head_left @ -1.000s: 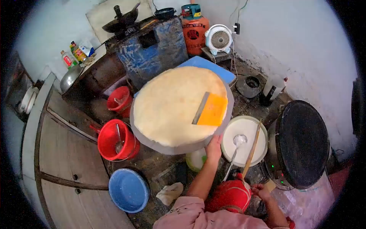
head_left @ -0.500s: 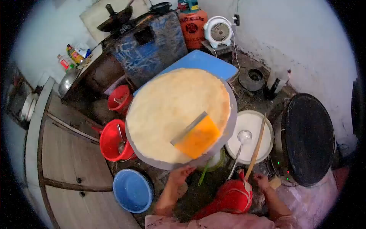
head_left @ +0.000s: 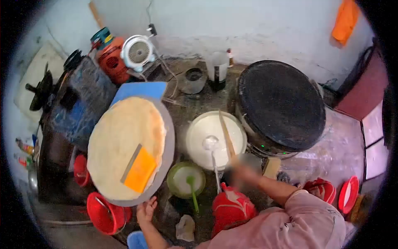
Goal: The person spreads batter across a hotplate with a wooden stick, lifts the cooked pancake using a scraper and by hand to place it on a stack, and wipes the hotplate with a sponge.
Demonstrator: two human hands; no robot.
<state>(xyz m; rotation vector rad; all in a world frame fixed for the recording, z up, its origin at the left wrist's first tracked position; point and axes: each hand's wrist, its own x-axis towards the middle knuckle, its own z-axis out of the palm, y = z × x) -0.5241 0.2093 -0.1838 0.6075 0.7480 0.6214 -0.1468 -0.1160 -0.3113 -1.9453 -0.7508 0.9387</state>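
My left hand (head_left: 146, 209) has its fingers apart and holds nothing, close to the front edge of a round grey board (head_left: 168, 153). On that board lies a stack of thin, pale pancakes (head_left: 120, 133). An orange scraper (head_left: 142, 169) with a grey edge rests on top of them. My right hand (head_left: 244, 174) is smeared by motion, near the lower end of a flat wooden stick (head_left: 226, 135). A dark, blurred round shape beside the hand cannot be made out. The stick and a metal ladle (head_left: 211, 143) lie in a wide tub of white batter (head_left: 197, 153).
A large black round griddle (head_left: 282, 106) stands at the right, with green lights on its base. A green bowl (head_left: 185, 179) with a green spoon sits between board and tub. Red bucket (head_left: 101, 213) at lower left; white fan (head_left: 138, 52) and gas cylinder (head_left: 112, 60) at back.
The view has swung right, so the board and pancakes appear farther left. My right hand has moved toward the wooden stick's lower end. The scraper still lies on the pancakes.
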